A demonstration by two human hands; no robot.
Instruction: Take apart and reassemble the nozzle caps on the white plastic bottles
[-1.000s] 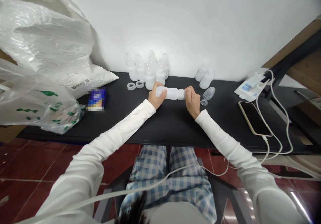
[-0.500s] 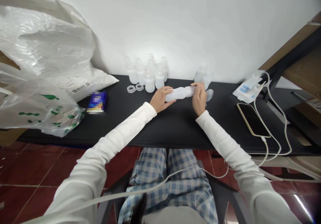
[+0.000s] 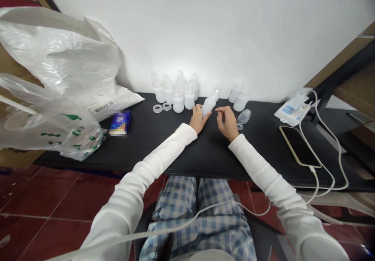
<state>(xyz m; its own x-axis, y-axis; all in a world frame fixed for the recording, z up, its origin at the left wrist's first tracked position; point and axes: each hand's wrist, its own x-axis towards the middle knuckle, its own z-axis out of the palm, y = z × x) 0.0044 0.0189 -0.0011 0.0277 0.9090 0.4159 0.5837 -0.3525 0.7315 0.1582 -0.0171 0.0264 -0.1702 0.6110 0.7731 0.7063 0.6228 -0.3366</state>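
My left hand (image 3: 198,119) grips a white baby bottle (image 3: 209,104) by its base and holds it tilted, top toward the wall, close to a cluster of several capped bottles (image 3: 177,91). My right hand (image 3: 227,122) hovers just right of it, fingers loosely curled and apart, with nothing in them. A clear dome cap (image 3: 244,116) and a small clear ring (image 3: 240,126) lie on the black table (image 3: 181,151) just right of that hand. Two white bottles without caps (image 3: 238,97) stand behind by the wall.
Two clear rings (image 3: 162,107) lie left of the bottle cluster. A blue packet (image 3: 119,122) and large plastic bags (image 3: 55,93) fill the table's left end. At the right lie a phone (image 3: 299,146) on a white cable (image 3: 328,167) and a white box (image 3: 291,109).
The bottle was held level between both hands. My right hand has let go and dropped back, while my left hand has swung the bottle up toward the bottle cluster.
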